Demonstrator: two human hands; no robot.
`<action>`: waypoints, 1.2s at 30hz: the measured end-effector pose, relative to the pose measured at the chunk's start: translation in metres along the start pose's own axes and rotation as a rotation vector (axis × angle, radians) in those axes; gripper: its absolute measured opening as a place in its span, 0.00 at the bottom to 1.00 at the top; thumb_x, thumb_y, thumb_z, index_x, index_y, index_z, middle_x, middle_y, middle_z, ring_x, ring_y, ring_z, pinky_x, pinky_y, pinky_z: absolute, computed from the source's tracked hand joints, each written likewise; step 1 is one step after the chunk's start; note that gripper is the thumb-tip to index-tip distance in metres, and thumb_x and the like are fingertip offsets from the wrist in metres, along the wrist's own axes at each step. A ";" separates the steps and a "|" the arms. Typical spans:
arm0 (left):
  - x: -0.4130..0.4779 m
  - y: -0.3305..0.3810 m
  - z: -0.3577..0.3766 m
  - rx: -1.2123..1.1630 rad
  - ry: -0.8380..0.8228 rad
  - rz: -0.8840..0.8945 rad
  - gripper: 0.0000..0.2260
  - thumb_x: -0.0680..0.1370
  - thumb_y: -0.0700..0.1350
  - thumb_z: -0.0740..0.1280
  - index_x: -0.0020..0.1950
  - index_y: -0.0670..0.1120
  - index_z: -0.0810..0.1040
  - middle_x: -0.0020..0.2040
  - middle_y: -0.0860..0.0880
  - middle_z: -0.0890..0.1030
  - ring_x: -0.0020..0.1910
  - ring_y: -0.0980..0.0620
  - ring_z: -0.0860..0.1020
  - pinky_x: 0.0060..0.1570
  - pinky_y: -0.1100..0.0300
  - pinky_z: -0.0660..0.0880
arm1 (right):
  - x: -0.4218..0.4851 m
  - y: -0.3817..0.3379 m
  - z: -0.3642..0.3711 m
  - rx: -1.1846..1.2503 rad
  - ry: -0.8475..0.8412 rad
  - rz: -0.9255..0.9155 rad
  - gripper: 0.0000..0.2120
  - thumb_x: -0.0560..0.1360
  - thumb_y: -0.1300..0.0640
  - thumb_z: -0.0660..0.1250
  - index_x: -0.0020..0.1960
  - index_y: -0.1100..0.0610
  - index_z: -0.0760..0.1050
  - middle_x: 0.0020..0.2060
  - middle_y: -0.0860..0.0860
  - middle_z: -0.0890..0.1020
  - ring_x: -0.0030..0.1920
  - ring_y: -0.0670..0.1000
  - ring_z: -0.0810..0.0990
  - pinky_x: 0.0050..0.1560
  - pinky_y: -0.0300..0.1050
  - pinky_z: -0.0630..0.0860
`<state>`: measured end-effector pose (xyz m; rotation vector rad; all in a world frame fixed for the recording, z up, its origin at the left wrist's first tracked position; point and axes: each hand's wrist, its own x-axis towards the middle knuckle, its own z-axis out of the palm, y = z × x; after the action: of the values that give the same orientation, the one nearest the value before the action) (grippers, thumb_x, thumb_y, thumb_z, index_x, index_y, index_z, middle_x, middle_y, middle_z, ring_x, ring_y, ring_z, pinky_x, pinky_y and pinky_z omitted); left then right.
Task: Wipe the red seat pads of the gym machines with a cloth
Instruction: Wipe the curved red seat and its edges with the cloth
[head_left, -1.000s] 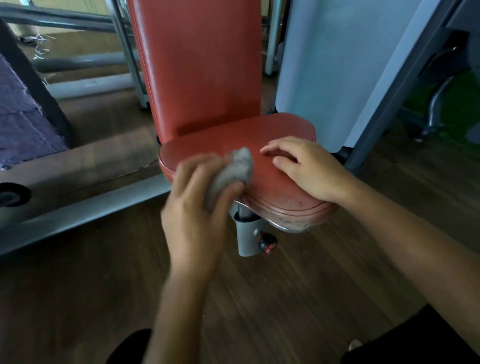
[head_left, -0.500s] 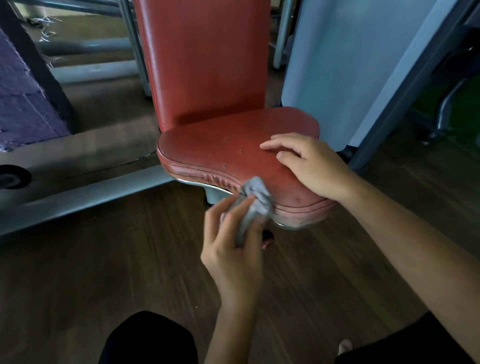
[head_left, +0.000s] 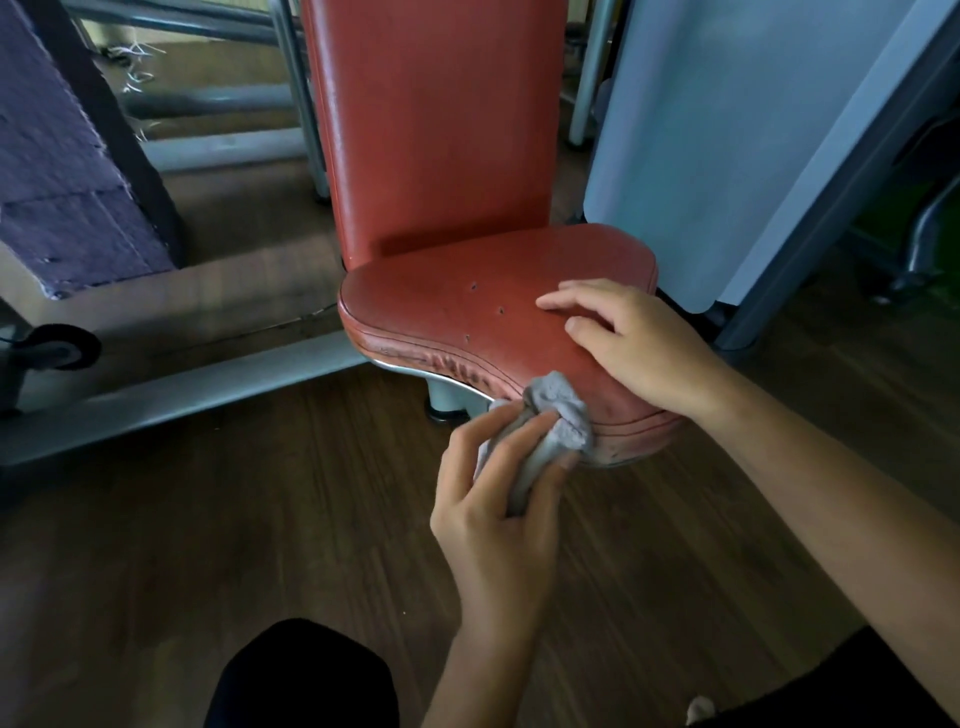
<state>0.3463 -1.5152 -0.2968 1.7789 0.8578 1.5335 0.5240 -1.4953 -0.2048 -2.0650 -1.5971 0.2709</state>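
Red seat pad (head_left: 457, 312) sits low, centre view, w/ upright red back pad (head_left: 436, 130) right behind it. Grey cloth (head_left: 558, 410), bunched, presses on the pad's front edge by the stitched seam. Left hand (head_left: 493, 519): grip clenched round the cloth. Right hand (head_left: 644, 348): lies flat on the pad top, fingers relaxed, grasping nothing. Progress, as a guess: front rim is being wiped now. Can't tell if the top is done, since it shows small dark specks. Back pad & other machines prob. left. Wood floor (head_left: 260, 519) below, grey metal frame (head_left: 182, 397) to the left.
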 end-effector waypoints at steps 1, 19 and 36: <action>0.000 -0.002 0.000 0.006 -0.013 0.016 0.11 0.76 0.46 0.75 0.58 0.47 0.85 0.58 0.49 0.80 0.61 0.54 0.79 0.56 0.56 0.78 | 0.000 0.000 0.000 -0.007 -0.003 -0.003 0.17 0.83 0.57 0.60 0.69 0.46 0.77 0.70 0.41 0.74 0.72 0.43 0.69 0.69 0.39 0.62; 0.022 -0.026 -0.003 0.081 0.070 -0.050 0.13 0.74 0.44 0.77 0.58 0.48 0.84 0.54 0.49 0.79 0.57 0.61 0.78 0.54 0.63 0.77 | -0.006 -0.012 0.003 -0.106 -0.015 -0.001 0.19 0.80 0.52 0.57 0.69 0.44 0.76 0.72 0.46 0.73 0.72 0.50 0.69 0.72 0.60 0.66; 0.048 -0.036 -0.012 0.292 0.011 -0.098 0.12 0.78 0.56 0.68 0.59 0.55 0.80 0.59 0.56 0.74 0.52 0.65 0.74 0.44 0.62 0.75 | -0.001 -0.019 0.000 -0.163 -0.039 0.032 0.19 0.78 0.47 0.54 0.65 0.41 0.75 0.67 0.43 0.75 0.68 0.52 0.72 0.67 0.64 0.68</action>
<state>0.3375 -1.4550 -0.2965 1.8995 1.2076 1.4132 0.5076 -1.4932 -0.1956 -2.2225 -1.6590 0.1986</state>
